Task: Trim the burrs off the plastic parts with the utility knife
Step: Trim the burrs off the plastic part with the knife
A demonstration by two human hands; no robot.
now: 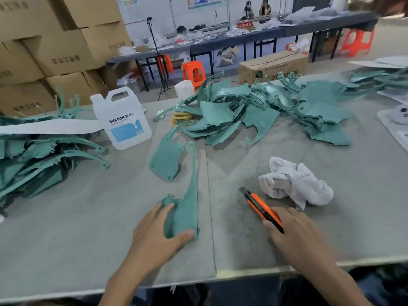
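Matt teal plastic part (185, 208); white cloth rag (293, 184); tabletop (88, 228) perhaps felt.

Bright, evenly lit workshop seen across a grey felt-covered worktable (88, 228), with brown cardboard boxes (55, 47) stacked high at left, long dark tables (242, 38) and orange plastic stools (194, 71) farther back on a pale floor (388, 45), and a white wall (154, 9) bearing posters (204, 2) behind.
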